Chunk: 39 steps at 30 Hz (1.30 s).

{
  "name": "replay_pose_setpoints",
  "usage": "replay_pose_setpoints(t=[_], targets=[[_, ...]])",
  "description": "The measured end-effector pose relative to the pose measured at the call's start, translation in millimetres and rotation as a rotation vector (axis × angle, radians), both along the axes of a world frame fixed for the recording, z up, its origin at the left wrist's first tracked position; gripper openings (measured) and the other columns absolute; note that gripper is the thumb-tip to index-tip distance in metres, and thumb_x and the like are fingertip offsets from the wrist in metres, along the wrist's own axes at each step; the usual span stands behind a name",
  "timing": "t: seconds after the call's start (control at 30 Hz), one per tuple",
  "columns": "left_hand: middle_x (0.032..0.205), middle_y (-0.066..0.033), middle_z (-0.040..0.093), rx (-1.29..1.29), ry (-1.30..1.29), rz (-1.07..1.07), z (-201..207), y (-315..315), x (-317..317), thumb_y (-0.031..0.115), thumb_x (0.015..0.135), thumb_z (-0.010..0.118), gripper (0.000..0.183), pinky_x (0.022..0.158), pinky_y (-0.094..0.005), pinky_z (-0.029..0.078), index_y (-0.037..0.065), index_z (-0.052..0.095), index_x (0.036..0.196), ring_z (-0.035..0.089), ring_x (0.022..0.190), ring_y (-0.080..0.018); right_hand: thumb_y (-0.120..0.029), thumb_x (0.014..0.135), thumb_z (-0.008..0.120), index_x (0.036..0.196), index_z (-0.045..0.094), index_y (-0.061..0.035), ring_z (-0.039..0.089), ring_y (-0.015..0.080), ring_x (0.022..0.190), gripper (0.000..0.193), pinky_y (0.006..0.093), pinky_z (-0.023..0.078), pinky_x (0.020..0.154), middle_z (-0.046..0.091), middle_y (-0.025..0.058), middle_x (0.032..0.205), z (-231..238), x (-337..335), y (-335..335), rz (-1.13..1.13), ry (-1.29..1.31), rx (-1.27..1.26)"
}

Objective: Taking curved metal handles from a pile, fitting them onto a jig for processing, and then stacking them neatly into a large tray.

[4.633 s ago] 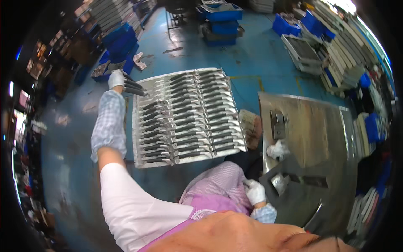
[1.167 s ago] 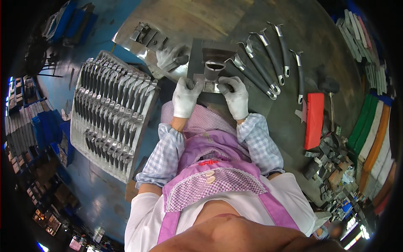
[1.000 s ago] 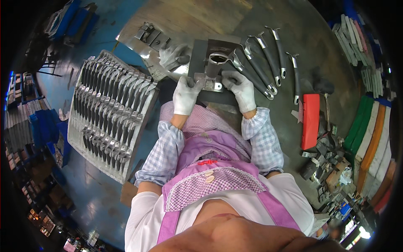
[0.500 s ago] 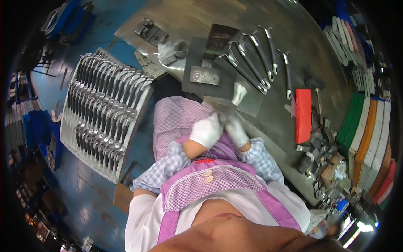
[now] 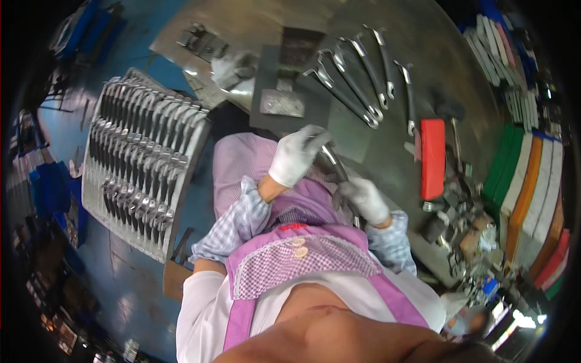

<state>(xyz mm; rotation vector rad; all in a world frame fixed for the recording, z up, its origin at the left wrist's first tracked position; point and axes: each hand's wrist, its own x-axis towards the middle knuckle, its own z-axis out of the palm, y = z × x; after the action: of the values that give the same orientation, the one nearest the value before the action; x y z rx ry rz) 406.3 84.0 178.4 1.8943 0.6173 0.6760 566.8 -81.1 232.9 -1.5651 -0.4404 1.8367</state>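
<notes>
Both hands wear white gloves, with darkened fingertips. Between them, at a slant above my lap, is a black-handled metal tool (image 5: 334, 164). My left hand (image 5: 295, 156) is closed round its shiny upper end, so that end is mostly hidden. Lower down, my right hand (image 5: 365, 199) has its fingers wrapped round the handle, and a bit of metal shows below that hand. On the bench beyond, several similar tools (image 5: 346, 97) lie fanned out, bent metal heads pointing away. Just past my left hand sits a small metal block (image 5: 282, 103) on a dark plate (image 5: 261, 91).
A rack (image 5: 91, 199) packed with rows of such tools stands at the left. On the bench are a crumpled glove (image 5: 233, 71), a metal fixture (image 5: 201, 42), a red box (image 5: 433, 158) and a hammer (image 5: 455, 136). Coloured slabs (image 5: 523, 181) are stacked at the right.
My hands, close together over my lap before, have moved apart; the left went up and away, the right down and right. The tool between them now shows clearly.
</notes>
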Motion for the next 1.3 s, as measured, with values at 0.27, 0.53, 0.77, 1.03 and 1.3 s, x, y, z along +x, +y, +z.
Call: replay_pose_setpoints(t=[0.27, 0.53, 0.77, 1.03, 1.3], targets=[[0.099, -0.0074, 0.072, -0.917, -0.061, 0.501, -42.8, 6.7, -24.8, 0.030, 0.105, 0.054, 0.036, 0.060, -0.0216, 0.049, -0.002, 0.065, 0.117, 0.062, 0.068, -0.0094, -0.004, 0.087, 0.074, 0.105, 0.067, 0.0038, 0.063, 0.0078, 0.060, 0.021, 0.0228, 0.048, 0.052, 0.069, 0.0079, 0.075, -49.2, -41.1, 144.2, -0.193, -0.869, 0.635], [0.099, -0.0091, 0.074, -0.378, 0.013, 0.658, -51.8, 59.5, -51.5, 0.022, 0.101, 0.060, 0.030, 0.067, -0.0263, 0.053, -0.002, 0.068, 0.119, 0.066, 0.072, -0.0117, -0.025, 0.087, 0.071, 0.095, 0.065, -0.0018, 0.069, 0.0385, 0.079, 0.026, 0.0457, 0.055, 0.071, 0.070, 0.0216, 0.083, -40.0, -43.4, 198.4, -0.011, -1.203, 0.634], [0.089, -0.0090, 0.064, -0.139, 0.207, 0.652, -61.4, 72.7, -14.6, 0.023, 0.081, 0.080, 0.030, 0.071, -0.0366, 0.050, 0.004, 0.062, 0.094, 0.062, 0.075, -0.0235, -0.002, 0.090, 0.068, 0.117, 0.071, -0.0050, 0.068, 0.0188, 0.093, 0.027, 0.0280, 0.054, 0.078, 0.070, 0.0086, 0.103, -94.4, -15.4, 162.7, -0.427, -0.486, 0.648], [0.072, -0.0071, 0.057, -0.319, 0.297, 0.608, -57.5, 79.1, -15.9, 0.027, 0.082, 0.081, 0.037, 0.064, -0.0326, 0.048, 0.000, 0.056, 0.085, 0.053, 0.065, -0.0176, -0.005, 0.082, 0.076, 0.099, 0.076, -0.0070, 0.066, 0.0205, 0.082, 0.017, 0.0313, 0.052, 0.072, 0.066, 0.0075, 0.092, -124.1, -15.2, 150.9, -0.314, -0.898, 0.762], [0.073, -0.0127, 0.059, -0.262, 0.332, 0.596, -65.2, 76.7, -13.2, 0.036, 0.083, 0.079, 0.042, 0.065, -0.0385, 0.048, 0.002, 0.053, 0.080, 0.059, 0.067, -0.0274, -0.004, 0.081, 0.076, 0.106, 0.075, -0.0063, 0.063, 0.0146, 0.083, 0.025, 0.0278, 0.051, 0.077, 0.065, 0.0038, 0.093, -107.1, -3.0, 157.5, -0.218, -0.740, 0.606]])
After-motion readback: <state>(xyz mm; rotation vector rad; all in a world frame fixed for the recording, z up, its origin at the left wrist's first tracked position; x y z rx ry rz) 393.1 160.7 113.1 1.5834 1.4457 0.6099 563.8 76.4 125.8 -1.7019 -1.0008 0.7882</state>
